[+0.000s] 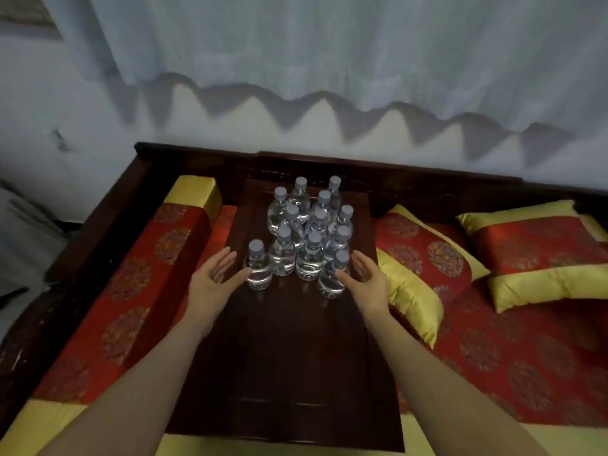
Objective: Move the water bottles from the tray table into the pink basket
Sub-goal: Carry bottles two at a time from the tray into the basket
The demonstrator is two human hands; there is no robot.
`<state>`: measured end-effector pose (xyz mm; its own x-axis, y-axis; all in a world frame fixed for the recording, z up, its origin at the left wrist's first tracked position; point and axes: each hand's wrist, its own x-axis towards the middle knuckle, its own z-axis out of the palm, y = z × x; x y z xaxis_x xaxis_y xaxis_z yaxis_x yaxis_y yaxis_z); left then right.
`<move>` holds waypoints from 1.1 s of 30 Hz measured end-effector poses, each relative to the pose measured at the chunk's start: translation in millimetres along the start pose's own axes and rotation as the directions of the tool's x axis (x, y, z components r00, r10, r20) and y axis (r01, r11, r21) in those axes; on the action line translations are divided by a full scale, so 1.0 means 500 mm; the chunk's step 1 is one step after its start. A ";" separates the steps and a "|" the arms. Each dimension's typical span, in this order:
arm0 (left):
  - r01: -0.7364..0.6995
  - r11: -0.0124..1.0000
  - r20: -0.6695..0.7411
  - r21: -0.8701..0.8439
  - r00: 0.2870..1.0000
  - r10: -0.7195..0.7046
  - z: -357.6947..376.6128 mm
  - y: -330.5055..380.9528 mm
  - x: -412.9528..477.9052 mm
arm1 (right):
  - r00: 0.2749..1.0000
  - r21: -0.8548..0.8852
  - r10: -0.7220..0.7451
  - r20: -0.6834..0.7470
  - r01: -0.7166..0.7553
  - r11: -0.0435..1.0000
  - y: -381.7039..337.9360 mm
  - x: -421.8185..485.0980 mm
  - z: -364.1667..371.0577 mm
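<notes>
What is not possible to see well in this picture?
- Pink basket: nowhere in the head view, outside the frame.
- Back bottles: bodies hidden by front bottles; count unsure.
- Left hand, right hand: contact with bottles blurred.

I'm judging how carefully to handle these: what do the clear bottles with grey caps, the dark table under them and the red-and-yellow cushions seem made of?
Clear grey-capped bottles: probably plastic, see-through with glossy glints.
Dark tray table: likely polished wood, with panel lines and a soft sheen.
Red-and-yellow cushions: seemingly satin-like fabric, shiny, with round medallions.
</notes>
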<state>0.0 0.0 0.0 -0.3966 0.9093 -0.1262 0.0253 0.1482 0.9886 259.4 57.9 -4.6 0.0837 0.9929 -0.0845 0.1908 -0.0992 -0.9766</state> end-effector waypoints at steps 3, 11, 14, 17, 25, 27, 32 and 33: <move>0.026 1.000 0.012 -0.001 1.000 -0.026 0.001 -0.035 0.045 | 0.998 0.043 0.056 -0.041 -0.055 0.998 0.034 0.043 0.007; 0.033 0.990 0.092 0.136 0.995 -0.046 0.044 -0.099 0.151 | 0.995 0.043 0.060 -0.085 -0.057 0.997 0.113 0.104 0.027; 0.035 0.986 0.097 0.163 0.994 -0.051 0.055 -0.105 0.170 | 0.995 0.051 0.042 -0.094 -0.038 0.998 0.119 0.102 0.033; 0.042 0.983 0.081 0.181 0.995 -0.057 0.058 -0.109 0.179 | 0.993 0.053 0.027 -0.116 -0.021 0.998 0.119 0.098 0.040; 0.045 0.986 0.112 0.163 0.992 -0.063 0.059 -0.107 0.193 | 0.994 -0.003 -0.025 -0.107 0.025 1.000 0.120 0.105 0.049; 0.039 0.989 0.112 0.145 0.992 -0.055 0.059 -0.099 0.187 | 0.993 0.010 -0.021 -0.119 0.022 1.000 0.122 0.104 0.043; 0.005 0.995 0.110 0.104 0.994 -0.017 0.045 -0.065 0.156 | 0.992 0.017 -0.036 -0.119 0.038 0.999 0.104 0.095 0.025; -0.003 0.995 0.121 0.100 0.993 -0.009 0.044 -0.057 0.148 | 0.992 0.014 -0.048 -0.117 0.050 0.999 0.096 0.090 0.022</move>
<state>-9.8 71.8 -39.2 -0.2832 0.9482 -0.1440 0.1178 0.1834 0.9759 261.7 98.6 -57.3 0.1878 0.9821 -0.0136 0.1811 -0.0482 -0.9823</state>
